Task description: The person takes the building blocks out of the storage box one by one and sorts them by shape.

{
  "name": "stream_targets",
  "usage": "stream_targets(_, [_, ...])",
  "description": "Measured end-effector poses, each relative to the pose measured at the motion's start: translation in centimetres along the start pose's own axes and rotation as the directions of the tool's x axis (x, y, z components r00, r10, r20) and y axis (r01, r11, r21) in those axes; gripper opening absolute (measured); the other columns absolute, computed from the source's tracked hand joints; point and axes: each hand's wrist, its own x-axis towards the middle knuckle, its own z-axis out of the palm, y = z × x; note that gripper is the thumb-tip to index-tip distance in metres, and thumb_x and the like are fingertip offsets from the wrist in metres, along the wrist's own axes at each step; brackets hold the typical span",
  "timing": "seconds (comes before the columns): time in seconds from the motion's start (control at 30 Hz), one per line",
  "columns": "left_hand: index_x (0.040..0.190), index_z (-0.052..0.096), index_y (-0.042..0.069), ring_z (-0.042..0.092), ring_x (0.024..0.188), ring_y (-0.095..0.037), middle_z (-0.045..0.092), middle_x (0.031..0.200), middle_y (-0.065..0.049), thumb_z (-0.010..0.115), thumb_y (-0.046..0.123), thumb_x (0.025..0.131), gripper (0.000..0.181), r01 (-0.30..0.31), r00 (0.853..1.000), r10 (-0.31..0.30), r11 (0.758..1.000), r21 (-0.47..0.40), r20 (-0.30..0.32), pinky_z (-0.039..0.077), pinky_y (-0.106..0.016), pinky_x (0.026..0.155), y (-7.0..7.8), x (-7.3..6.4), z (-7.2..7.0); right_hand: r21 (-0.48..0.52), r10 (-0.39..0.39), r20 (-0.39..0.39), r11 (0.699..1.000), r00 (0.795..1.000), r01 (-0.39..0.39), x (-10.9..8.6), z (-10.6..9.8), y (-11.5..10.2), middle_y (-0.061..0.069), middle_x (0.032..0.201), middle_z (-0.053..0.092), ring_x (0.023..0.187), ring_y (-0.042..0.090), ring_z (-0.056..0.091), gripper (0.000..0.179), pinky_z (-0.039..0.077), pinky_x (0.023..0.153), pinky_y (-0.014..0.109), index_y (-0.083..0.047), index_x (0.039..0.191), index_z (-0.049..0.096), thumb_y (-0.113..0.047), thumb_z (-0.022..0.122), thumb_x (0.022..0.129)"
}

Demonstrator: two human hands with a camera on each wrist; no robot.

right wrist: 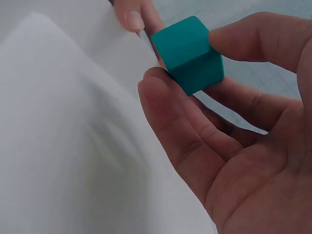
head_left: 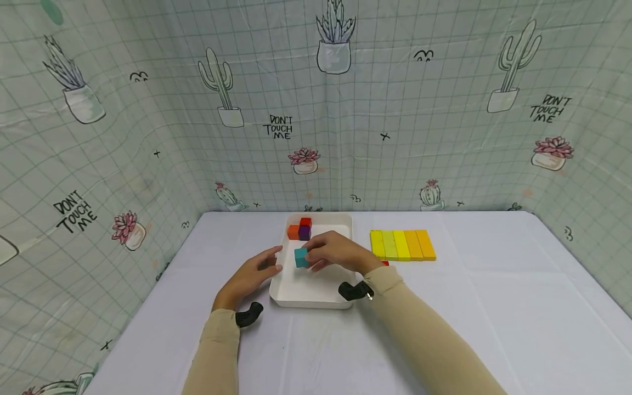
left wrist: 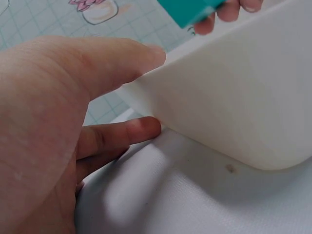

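Observation:
My right hand [head_left: 340, 251] pinches a teal cube [head_left: 300, 258] between thumb and fingers, over the middle of a white tray [head_left: 311, 292]. In the right wrist view the cube [right wrist: 187, 51] is tilted, with the thumb on one side and fingertips beneath. At the tray's left side is my left hand [head_left: 248, 278], its fingers loosely extended. The left wrist view has its thumb [left wrist: 141, 61] at the tray's rim and a fingertip low by the wall. An orange cube [head_left: 293, 232], a red cube [head_left: 305, 222] and a purple cube [head_left: 304, 233] sit together in the tray's far left corner.
To the right of the tray, several yellow and orange-yellow flat blocks [head_left: 402, 245] lie side by side in a row. A small red piece [head_left: 385, 263] shows partly from behind the right wrist. A patterned cloth [head_left: 345, 109] stands around the white table [head_left: 484, 285].

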Motion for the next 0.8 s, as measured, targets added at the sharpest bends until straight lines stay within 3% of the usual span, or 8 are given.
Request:
stream_targets(0.47, [0.152, 0.044, 0.034, 0.037, 0.142, -0.035, 0.047, 0.15, -0.012, 0.066, 0.044, 0.095, 0.062, 0.006, 1.0, -0.005, 1.0, 0.009, -0.005, 0.029, -0.063, 0.112, 0.0, 0.0, 0.1, 0.054, -0.006, -0.08, 0.998, 0.997, 0.01, -0.8, -0.8, 0.9, 0.015, 0.11, 0.07, 0.103, 0.037, 0.068, 0.035, 0.058, 0.087, 0.038, 0.003, 0.125, 0.064, -0.017, 0.063, 0.096])
stream_targets(0.8, [0.153, 0.043, 0.033, 0.039, 0.141, -0.036, 0.048, 0.15, -0.013, 0.065, 0.041, 0.096, 0.061, 0.006, 1.0, -0.006, 1.0, 0.02, -0.006, 0.03, -0.063, 0.112, 0.1, -0.3, 0.1, 0.064, -0.046, -0.153, 0.996, 0.987, 0.056, -1.8, -0.4, 0.2, 0.015, 0.113, 0.067, 0.106, 0.042, 0.066, 0.035, 0.059, 0.086, 0.038, 0.0, 0.125, 0.064, -0.015, 0.062, 0.094])
